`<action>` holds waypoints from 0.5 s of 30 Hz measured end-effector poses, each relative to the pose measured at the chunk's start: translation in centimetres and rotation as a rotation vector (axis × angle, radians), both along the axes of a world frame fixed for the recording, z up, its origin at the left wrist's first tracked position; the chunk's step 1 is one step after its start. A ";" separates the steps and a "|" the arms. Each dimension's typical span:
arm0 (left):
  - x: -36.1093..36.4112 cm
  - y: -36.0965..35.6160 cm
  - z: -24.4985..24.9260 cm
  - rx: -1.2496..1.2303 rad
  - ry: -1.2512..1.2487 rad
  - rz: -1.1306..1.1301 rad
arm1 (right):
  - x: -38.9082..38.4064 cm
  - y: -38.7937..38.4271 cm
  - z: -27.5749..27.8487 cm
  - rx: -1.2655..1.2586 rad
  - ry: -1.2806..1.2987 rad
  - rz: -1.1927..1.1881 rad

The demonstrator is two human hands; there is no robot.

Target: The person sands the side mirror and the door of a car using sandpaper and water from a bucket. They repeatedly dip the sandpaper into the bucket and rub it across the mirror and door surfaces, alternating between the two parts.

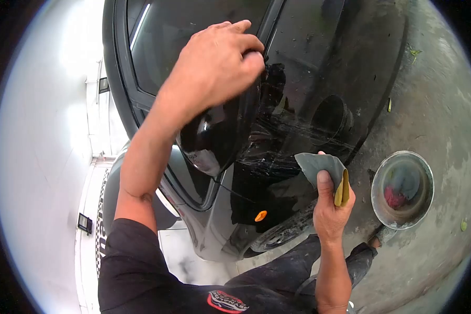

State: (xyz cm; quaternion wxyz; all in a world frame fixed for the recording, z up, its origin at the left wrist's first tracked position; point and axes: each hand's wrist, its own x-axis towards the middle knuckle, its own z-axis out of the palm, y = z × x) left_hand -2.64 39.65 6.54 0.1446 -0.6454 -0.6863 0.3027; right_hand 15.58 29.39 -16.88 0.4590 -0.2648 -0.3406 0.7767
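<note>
Holding sheet [319, 165] — shirt lettering [228, 302] half-legible.

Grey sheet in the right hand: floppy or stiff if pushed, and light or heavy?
The grey sheet probably bends easily, as it curves over to show a yellow side. It likely has some stiffness, since its free corner juts out unsupported. It looks light for its size, being thin and held in the right hand alone.
</note>
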 end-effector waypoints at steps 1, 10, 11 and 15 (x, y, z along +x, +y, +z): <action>-0.1 0.8 0.8 -0.005 -0.142 0.149 | 0.1 0.3 -0.1 0.006 -0.010 -0.004; -0.9 -5.2 2.0 0.234 -0.356 0.013 | 1.1 2.6 -0.1 -0.080 0.073 0.118; -1.0 -6.2 2.2 0.219 -0.339 -0.048 | 0.9 2.8 0.1 -0.094 0.088 0.135; -2.1 -11.1 2.0 0.278 -0.409 -0.074 | -1.7 3.9 1.6 0.161 0.055 0.058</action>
